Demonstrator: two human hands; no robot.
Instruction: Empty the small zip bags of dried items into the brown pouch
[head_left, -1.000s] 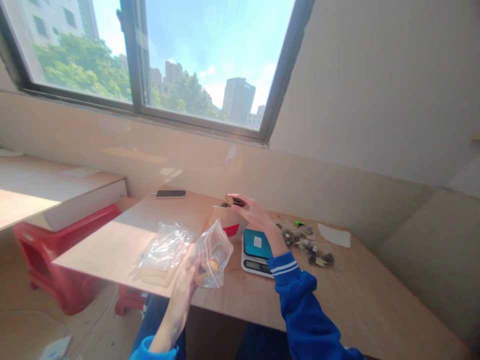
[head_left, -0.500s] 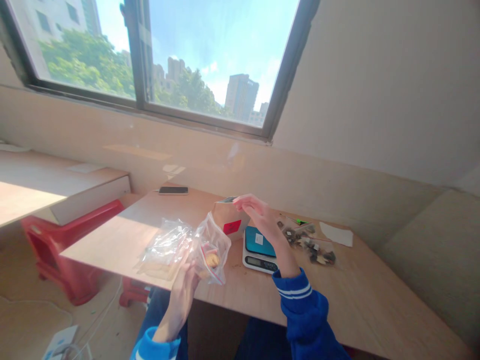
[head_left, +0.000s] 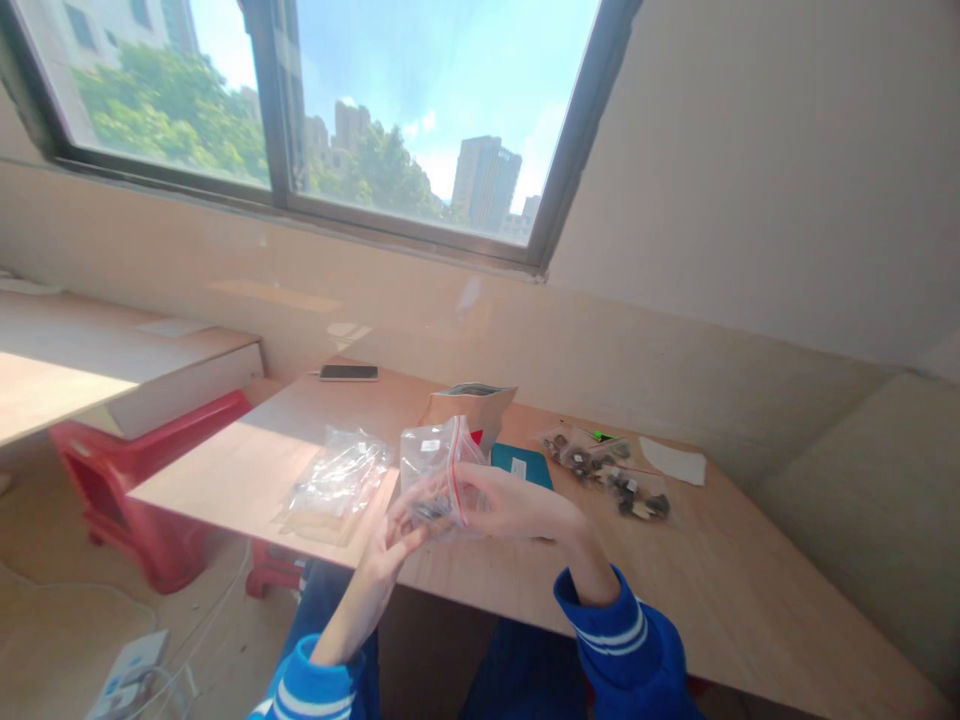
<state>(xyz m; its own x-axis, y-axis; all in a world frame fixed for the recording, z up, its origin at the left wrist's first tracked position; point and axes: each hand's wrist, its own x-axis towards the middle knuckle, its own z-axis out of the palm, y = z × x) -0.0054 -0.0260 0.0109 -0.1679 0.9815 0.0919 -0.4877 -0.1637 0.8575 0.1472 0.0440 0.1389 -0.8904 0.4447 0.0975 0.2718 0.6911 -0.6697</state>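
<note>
Both my hands hold a small clear zip bag [head_left: 433, 462] with a red seal line above the front edge of the wooden table [head_left: 750, 600]. My left hand [head_left: 390, 545] pinches its lower left side. My right hand [head_left: 517, 505] grips its right side, fingers curled round it. Small dark and tan pieces show inside the bag. Just behind it stands an open brown paper pouch [head_left: 471, 405] with a red label. A teal-topped scale [head_left: 525, 465] lies to the right, partly hidden by my right hand.
A pile of empty clear bags [head_left: 337, 480] lies left of my hands. Filled small bags [head_left: 611, 475] and a white paper [head_left: 675, 462] lie at the right. A phone [head_left: 348, 372] rests at the far edge. A red stool [head_left: 142, 470] stands left of the table.
My right hand has come back from the brown pouch and now grips the zip bag together with my left hand. The bag has risen and shifted right, in front of the scale.
</note>
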